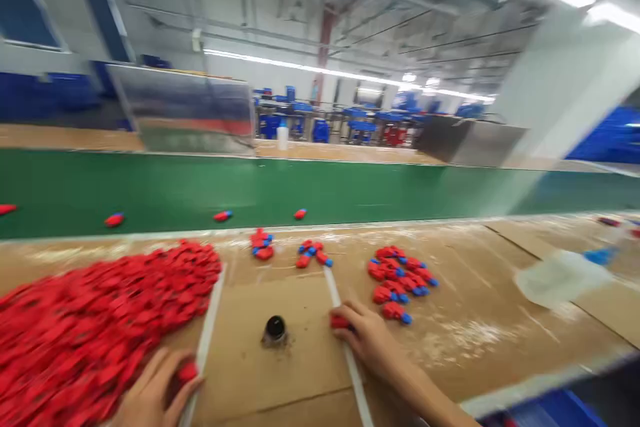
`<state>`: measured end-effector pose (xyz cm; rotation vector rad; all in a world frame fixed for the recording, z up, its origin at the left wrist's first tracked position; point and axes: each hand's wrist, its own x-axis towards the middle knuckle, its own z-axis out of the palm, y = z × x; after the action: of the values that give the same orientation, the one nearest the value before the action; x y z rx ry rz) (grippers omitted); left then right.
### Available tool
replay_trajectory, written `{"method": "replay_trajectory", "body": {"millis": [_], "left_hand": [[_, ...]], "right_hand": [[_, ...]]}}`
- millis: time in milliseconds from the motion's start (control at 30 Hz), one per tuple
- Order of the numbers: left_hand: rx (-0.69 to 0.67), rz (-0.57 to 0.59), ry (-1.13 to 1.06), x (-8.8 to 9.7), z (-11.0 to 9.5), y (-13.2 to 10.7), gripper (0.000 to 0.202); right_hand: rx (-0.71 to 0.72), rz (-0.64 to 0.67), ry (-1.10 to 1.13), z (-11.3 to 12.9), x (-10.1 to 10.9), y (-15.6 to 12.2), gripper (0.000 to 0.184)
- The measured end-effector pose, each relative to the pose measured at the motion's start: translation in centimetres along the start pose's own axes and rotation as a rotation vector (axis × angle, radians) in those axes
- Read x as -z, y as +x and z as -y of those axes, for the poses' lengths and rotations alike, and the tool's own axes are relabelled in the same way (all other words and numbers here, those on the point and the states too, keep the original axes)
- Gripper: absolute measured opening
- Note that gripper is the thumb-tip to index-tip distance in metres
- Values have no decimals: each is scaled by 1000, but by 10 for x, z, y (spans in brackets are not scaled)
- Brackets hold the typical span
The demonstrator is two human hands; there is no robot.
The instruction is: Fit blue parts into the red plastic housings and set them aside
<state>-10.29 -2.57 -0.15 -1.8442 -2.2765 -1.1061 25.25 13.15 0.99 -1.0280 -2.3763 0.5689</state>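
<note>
My left hand (155,392) rests at the near edge of a big heap of red plastic parts (95,320), fingers curled round one red part (188,371). My right hand (370,340) lies on the cardboard work surface (260,373), fingers pinched on another red part (339,321) beside a white strip (340,320). Between the hands stands a small black round fixture (275,329). Beyond my right hand lie small groups of red-and-blue assembled parts (400,277).
A green conveyor belt (350,190) runs across behind the bench, carrying a few red-and-blue pieces (223,215). A blurred clear bottle with a blue cap (565,273) lies at right. Metal panels, blue crates and distant benches fill the background.
</note>
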Motion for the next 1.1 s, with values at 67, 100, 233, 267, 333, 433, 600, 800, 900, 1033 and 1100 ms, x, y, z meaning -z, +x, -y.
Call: {"method": "replay_trajectory", "body": {"millis": [67, 100, 233, 267, 333, 433, 600, 800, 900, 1033, 1100], "left_hand": [[-19, 0, 28, 1, -12, -14, 42], [-20, -24, 43, -1, -20, -18, 41], [-38, -65, 22, -8, -48, -33, 33], [-39, -53, -1, -7, -52, -38, 33], [-24, -11, -46, -1, -55, -47, 36], [46, 57, -73, 9, -54, -52, 30], [159, 134, -98, 10, -58, -40, 18], [176, 124, -181, 8, -71, -35, 16], [240, 108, -342, 5, -76, -36, 19], [308, 205, -590, -11, -92, -37, 23], [333, 260, -646, -19, -103, -37, 25]], "right_hand": [[48, -38, -1, -7, -6, -11, 19], [75, -56, -4, -9, -9, -15, 19], [151, -104, -42, -16, -16, -28, 24], [165, -115, -54, -17, -16, -31, 25], [192, -133, -71, -18, -16, -35, 26], [208, -119, -71, -18, -13, -37, 28], [165, -42, -52, -15, -5, -36, 26], [62, -9, 5, -15, 3, -29, 28], [22, -14, 69, -10, 10, -19, 30], [22, 25, 181, 11, 20, -2, 27], [51, 47, 228, 25, 23, 6, 27]]}}
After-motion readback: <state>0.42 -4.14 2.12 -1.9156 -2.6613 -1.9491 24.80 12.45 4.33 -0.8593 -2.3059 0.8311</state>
